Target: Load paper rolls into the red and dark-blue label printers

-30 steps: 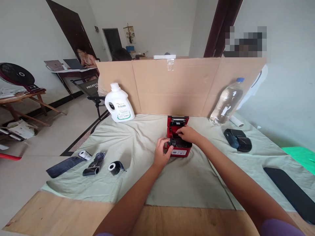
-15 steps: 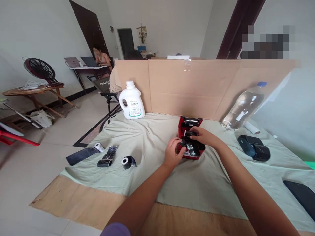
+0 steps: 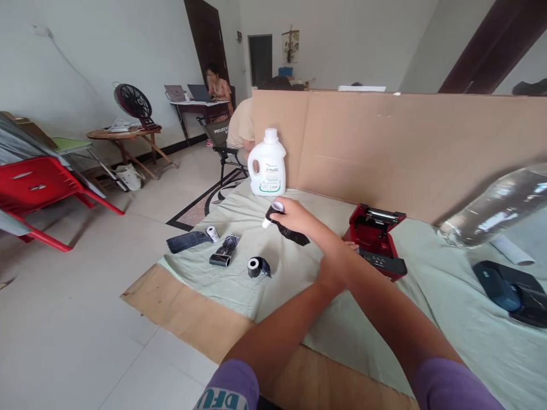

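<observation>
My right hand [image 3: 294,219] is closed around a roll of black film [image 3: 276,210], held above the cloth with a loose black strip trailing to the right. My left hand [image 3: 351,246] is mostly hidden behind my right forearm. Its visible fingertips are stretched out at the left side of a small red and black printer [image 3: 380,262], whose lid stands raised. Left of my right hand lie another black roll [image 3: 258,266], a black roll with a crinkled strip [image 3: 221,259] and a small white roll [image 3: 212,233] beside a flat dark strip [image 3: 187,241].
A white jug [image 3: 269,165] stands before an upright cardboard panel [image 3: 350,131]. A large clear bottle [image 3: 499,205] leans at the right, near a white tube [image 3: 513,250] and a dark device [image 3: 508,293]. People sit beyond the table at left.
My right hand has lifted the black roll out of the printer and carried it left. My left hand remains by the printer. The view has turned left.
</observation>
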The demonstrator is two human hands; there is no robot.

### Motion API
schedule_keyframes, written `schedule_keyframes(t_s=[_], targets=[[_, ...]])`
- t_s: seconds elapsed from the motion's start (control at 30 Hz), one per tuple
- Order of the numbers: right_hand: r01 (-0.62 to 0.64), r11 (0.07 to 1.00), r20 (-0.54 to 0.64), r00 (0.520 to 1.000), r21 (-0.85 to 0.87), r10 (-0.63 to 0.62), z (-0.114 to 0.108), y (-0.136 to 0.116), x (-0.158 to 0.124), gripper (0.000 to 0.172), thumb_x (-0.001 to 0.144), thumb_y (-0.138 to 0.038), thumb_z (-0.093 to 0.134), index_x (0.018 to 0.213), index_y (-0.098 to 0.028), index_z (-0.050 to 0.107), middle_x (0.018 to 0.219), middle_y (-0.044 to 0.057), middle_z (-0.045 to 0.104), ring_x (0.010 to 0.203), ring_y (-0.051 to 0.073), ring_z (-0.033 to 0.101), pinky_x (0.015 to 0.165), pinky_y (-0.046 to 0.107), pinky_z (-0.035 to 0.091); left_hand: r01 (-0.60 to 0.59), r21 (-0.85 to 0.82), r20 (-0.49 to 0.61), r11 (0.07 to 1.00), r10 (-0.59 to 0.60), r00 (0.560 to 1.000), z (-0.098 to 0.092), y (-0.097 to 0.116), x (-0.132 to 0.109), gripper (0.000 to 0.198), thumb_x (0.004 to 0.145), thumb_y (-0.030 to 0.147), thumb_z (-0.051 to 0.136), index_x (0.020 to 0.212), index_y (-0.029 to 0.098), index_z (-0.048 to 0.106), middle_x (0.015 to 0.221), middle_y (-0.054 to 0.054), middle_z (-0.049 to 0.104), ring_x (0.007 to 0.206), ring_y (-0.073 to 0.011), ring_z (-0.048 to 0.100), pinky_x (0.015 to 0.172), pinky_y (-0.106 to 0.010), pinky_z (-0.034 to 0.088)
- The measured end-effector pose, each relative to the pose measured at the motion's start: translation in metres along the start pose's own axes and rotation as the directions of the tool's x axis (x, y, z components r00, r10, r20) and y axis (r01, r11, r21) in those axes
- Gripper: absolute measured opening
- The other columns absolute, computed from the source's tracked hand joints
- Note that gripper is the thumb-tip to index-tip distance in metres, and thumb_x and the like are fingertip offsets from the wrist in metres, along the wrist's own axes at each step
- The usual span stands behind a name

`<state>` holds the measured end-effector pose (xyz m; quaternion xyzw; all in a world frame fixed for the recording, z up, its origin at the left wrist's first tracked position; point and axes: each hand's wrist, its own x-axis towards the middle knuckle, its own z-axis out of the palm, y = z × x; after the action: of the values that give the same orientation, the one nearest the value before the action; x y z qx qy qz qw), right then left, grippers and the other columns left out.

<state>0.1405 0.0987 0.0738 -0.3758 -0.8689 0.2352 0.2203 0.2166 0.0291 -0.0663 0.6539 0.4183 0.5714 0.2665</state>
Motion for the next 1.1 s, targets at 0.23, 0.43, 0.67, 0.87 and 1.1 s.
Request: schedule_keyframes(t_s=[0.23, 0.43, 0.67, 0.87, 1.1], targets=[[-0.037, 0.979, 0.251, 0.964, -0.199, 0.088, 0.097, -0.013, 0.061, 0.018, 0.090, -0.025, 0.058, 0.105, -0.018, 0.062, 0.112, 0.012, 0.070, 0.093, 0.022, 0.066, 0.066, 0.026, 0.040, -0.071, -0.016, -0.020, 0.997, 0.071, 0.997, -0.009, 0.009, 0.000, 0.049, 0.082, 0.037, 0.073, 0.128, 0.025, 0.064, 0.133, -0.004, 0.065, 0.122, -0.0235, 0.061, 0.112, -0.039, 0.047], [-0.019, 0.959, 0.327, 0.938, -0.282, 0.114, 0.113, -0.004, 0.069, 0.022, 0.092, -0.027, 0.055, 0.112, -0.018, 0.060, 0.118, 0.014, 0.069, 0.099, 0.025, 0.066, 0.068, 0.027, 0.042, -0.036, -0.017, 0.015, 0.999, 0.036, 0.999, -0.011, 0.005, 0.000, 0.055, 0.079, 0.040, 0.076, 0.131, 0.028, 0.063, 0.136, -0.001, 0.063, 0.124, -0.0239, 0.060, 0.115, -0.036, 0.045], [-0.036, 0.928, 0.387, 0.902, -0.370, 0.190, 0.124, -0.001, 0.057, 0.040, 0.096, -0.030, 0.048, 0.133, -0.015, 0.045, 0.117, 0.021, 0.067, 0.099, 0.031, 0.067, 0.073, 0.035, 0.047, -0.060, -0.030, -0.057, 0.998, 0.059, 0.997, -0.007, 0.007, 0.000, 0.048, 0.082, 0.040, 0.073, 0.128, 0.030, 0.064, 0.131, -0.003, 0.066, 0.120, -0.0248, 0.062, 0.109, -0.035, 0.050], [-0.022, 0.914, 0.363, 0.914, -0.404, 0.183, 0.116, -0.006, 0.054, 0.062, 0.096, -0.040, 0.046, 0.151, -0.017, 0.030, 0.147, 0.023, 0.048, 0.130, 0.037, 0.050, 0.097, 0.048, 0.045, -0.059, -0.012, -0.041, 0.998, 0.058, 0.997, -0.007, 0.009, 0.001, 0.049, 0.080, 0.034, 0.075, 0.128, 0.031, 0.063, 0.132, -0.005, 0.064, 0.120, -0.0283, 0.062, 0.110, -0.038, 0.050], [0.121, 0.930, 0.463, 0.884, -0.348, 0.059, 0.114, -0.006, 0.047, 0.073, 0.099, -0.043, 0.034, 0.161, -0.018, 0.005, 0.169, 0.008, 0.003, 0.154, 0.032, 0.010, 0.119, 0.053, 0.022, -0.053, -0.004, -0.023, 0.999, 0.053, 0.998, -0.012, 0.013, 0.000, 0.048, 0.082, 0.037, 0.073, 0.128, 0.031, 0.063, 0.133, -0.004, 0.064, 0.121, -0.0270, 0.061, 0.108, -0.038, 0.051]])
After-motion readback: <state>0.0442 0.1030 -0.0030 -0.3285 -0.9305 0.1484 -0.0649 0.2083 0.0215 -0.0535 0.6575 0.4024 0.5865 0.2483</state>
